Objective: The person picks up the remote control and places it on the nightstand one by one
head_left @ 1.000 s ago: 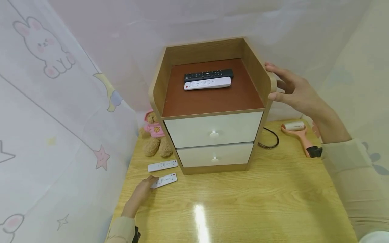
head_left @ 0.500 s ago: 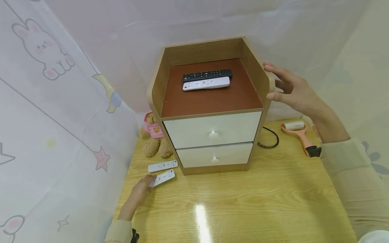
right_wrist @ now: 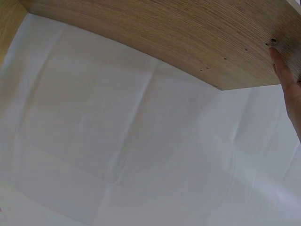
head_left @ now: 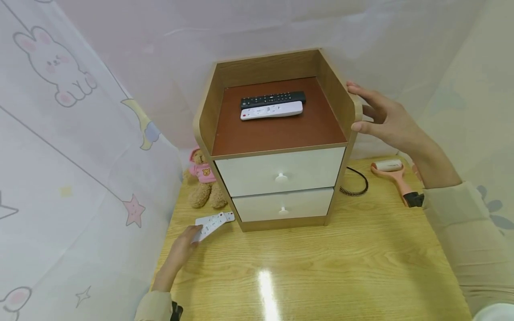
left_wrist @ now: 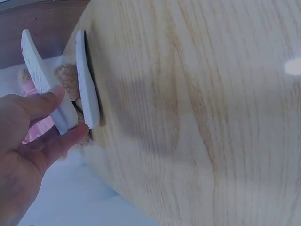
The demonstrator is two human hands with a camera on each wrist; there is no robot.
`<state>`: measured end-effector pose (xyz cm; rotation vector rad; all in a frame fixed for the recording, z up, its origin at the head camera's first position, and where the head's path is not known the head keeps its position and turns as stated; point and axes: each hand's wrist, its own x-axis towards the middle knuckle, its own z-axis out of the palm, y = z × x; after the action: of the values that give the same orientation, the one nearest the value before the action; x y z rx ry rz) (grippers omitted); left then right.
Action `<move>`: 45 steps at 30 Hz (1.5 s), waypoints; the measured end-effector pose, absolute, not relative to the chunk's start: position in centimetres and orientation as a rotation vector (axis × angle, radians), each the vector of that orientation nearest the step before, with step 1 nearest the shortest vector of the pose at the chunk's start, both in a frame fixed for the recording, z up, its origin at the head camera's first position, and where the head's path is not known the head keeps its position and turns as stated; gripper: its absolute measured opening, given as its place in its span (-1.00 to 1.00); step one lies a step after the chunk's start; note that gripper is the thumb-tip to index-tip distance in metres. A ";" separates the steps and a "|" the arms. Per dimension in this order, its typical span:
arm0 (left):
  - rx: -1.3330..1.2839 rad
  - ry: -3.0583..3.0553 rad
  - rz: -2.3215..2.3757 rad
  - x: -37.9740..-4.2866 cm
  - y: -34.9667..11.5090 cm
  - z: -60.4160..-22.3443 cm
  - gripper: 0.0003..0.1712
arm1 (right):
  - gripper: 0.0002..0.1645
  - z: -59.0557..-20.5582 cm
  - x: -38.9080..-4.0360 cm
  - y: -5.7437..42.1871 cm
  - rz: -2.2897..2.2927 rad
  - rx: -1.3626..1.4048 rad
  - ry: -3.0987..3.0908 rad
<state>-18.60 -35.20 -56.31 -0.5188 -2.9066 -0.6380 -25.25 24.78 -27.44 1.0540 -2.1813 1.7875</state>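
A white remote control (head_left: 210,226) is held up by my left hand (head_left: 182,248), pinched between thumb and fingers at its near end. In the left wrist view that remote (left_wrist: 45,84) is tilted and raised off the table. Behind it a second white remote (left_wrist: 86,84) lies on the table, apart from it and partly covered in the head view. My right hand (head_left: 387,117) rests with extended fingers against the right side panel of a small wooden cabinet (head_left: 281,178). On the cabinet's brown top, a black remote (head_left: 273,99) and another white remote (head_left: 271,111) lie side by side.
A teddy bear (head_left: 205,178) in a pink hoodie sits left of the cabinet. To the right lie a black coiled cord (head_left: 357,191) and an orange-handled lint roller (head_left: 395,176). The cabinet has two white drawers, both closed. Patterned cloth walls (head_left: 80,178) surround the table (head_left: 321,267).
My left hand has lifted the nearer white remote off the table and carried it up and slightly left, over the other one. My right hand keeps its place on the cabinet.
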 end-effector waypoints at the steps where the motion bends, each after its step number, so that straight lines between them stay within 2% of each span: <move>1: -0.516 -2.894 -0.648 -18.7 -35.2 -56.1 -0.33 | -0.09 -27.4 -25.3 24.8 1.785 1.057 -2.179; 18: -0.465 -2.711 -0.802 -19.9 -34.8 -53.0 -0.33 | -0.10 -26.8 -25.4 24.8 1.751 1.058 -2.191; 25: -0.439 -2.648 -0.814 -20.1 -34.5 -50.0 -0.31 | -0.11 -26.7 -25.6 24.8 1.815 1.120 -2.108; 37: -0.419 -2.531 -0.829 -19.8 -34.0 -44.4 -0.29 | -0.11 -26.5 -25.6 24.7 1.768 1.070 -2.165; 45: -0.464 -2.459 -0.901 -19.4 -33.6 -41.6 -0.24 | -0.13 -26.6 -24.4 24.1 1.762 1.105 -2.148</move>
<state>-19.42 -33.58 -41.65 -0.4642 -2.4586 -0.9008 -24.40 24.10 -26.56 1.1048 -2.1476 1.7615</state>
